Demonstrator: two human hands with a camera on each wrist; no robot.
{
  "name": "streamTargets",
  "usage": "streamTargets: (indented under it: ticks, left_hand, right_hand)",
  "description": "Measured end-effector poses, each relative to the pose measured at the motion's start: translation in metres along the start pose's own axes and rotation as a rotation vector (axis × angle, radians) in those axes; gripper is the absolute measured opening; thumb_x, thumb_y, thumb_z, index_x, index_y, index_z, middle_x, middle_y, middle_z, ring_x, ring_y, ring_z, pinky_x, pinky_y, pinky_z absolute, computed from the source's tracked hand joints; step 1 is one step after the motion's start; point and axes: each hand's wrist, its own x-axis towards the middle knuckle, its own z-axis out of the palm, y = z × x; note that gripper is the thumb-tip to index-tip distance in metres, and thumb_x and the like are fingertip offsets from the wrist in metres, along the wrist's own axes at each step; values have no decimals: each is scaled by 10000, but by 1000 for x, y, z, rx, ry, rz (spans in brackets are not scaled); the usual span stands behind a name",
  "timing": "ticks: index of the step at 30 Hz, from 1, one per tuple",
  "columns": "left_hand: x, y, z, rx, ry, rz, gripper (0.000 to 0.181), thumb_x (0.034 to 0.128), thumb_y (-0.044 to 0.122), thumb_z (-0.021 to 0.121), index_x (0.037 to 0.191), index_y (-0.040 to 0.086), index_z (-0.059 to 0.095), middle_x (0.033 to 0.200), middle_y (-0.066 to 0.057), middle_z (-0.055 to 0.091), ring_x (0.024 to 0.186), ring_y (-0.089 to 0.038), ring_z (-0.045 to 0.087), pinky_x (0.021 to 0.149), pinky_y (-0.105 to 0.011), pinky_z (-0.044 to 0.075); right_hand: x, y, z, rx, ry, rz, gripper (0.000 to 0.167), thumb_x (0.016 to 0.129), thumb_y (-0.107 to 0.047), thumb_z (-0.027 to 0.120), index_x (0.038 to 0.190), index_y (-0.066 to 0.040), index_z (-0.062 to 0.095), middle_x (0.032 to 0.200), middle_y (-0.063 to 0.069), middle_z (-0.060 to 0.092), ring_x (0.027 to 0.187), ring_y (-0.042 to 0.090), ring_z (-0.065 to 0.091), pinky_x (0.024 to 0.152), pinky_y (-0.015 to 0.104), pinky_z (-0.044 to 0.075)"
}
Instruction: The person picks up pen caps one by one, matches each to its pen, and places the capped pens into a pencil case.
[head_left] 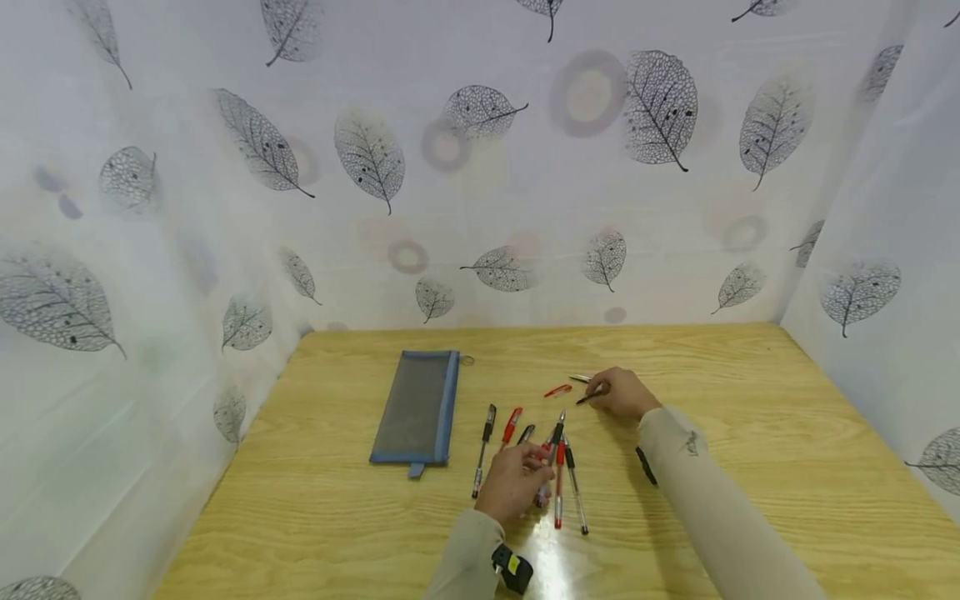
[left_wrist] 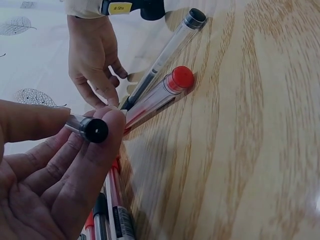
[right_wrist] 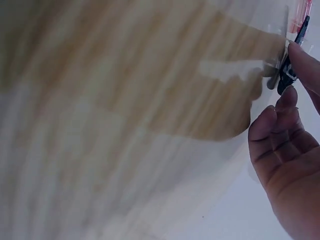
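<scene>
My left hand (head_left: 516, 479) pinches a clear-barrelled black gel pen (head_left: 557, 435) between thumb and fingers, its bare tip pointing away from me. In the left wrist view, the black end (left_wrist: 94, 130) of this pen faces the camera. Farther right, my right hand (head_left: 624, 393) pinches a black pen cap (right_wrist: 286, 75) just above the table. A red pen cap (head_left: 557, 390) lies left of that hand, and a slim dark piece (head_left: 579, 379) lies by its fingertips. Around my left hand are a red pen (head_left: 558, 496), a black pen (head_left: 577, 492) and several others, partly hidden.
A grey mesh pencil pouch (head_left: 414, 408) with blue edging lies flat on the left. Beside it are a capped black pen (head_left: 483, 450) and a red pen (head_left: 512, 425). Leaf-printed curtains (head_left: 510, 208) surround the wooden table (head_left: 750, 417) at the back and sides.
</scene>
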Motion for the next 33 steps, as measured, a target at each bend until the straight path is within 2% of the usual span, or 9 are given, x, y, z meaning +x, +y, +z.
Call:
streamTargets:
  ticks: [2,6,12,22,24,29,31,33]
  left_hand:
    - [0,0,0,-15,-2,-2,178,907,84,663,1083,57,663,871,-4,654,698,-123,633,583,-295,538]
    - [0,0,1,-43,-6,-5,187,910,69,655,1094,38,655,872,-14,651,639,-144,645,551,-293,541]
    - [-2,-1,1,26,5,33,185,918,116,658,1094,61,670,878,9,646,740,-102,622,588,-276,524]
    - [-1,-5,0,53,0,57,175,920,134,657,1083,73,675,889,28,649,792,-97,614,654,-293,523]
    - [-1,-5,1,46,-2,57,169,920,129,656,1078,73,674,887,28,647,788,-96,611,652,-291,522]
    - [-1,-5,1,27,-7,57,161,922,120,651,1074,69,670,880,25,633,762,-91,598,623,-277,511]
    - [-1,-5,1,26,-5,57,164,923,121,651,1077,68,670,882,23,630,756,-97,599,617,-291,515]
    - [-1,-4,2,45,4,60,165,920,134,657,1076,83,676,895,29,643,774,-98,608,664,-324,526]
  right_hand:
    - [-2,1,-1,15,-5,7,100,867,-45,692,961,-33,725,777,61,629,638,162,480,593,317,402]
    - [-4,3,-2,37,-17,13,87,868,-52,694,948,-35,725,790,44,631,661,152,492,612,313,415]
    - [-11,4,-3,76,-21,25,75,879,-62,689,945,-46,721,847,27,656,765,163,579,697,364,486]
    - [-25,-2,-4,58,-9,-80,134,927,-65,623,1017,-27,715,941,60,686,871,212,627,779,429,514]
    - [-28,-3,-4,72,-1,-81,153,934,-68,613,1041,-19,711,959,67,681,877,215,623,783,432,513]
    - [-35,-3,-5,97,36,-95,174,935,-84,621,1073,3,681,962,66,657,858,195,599,749,391,506]
    - [-38,-3,-5,132,51,-89,175,928,-91,636,1065,14,660,946,62,646,847,188,596,734,365,504]
    - [-41,-4,-4,190,69,-74,172,917,-93,654,1043,24,645,931,66,644,842,198,604,730,350,509]
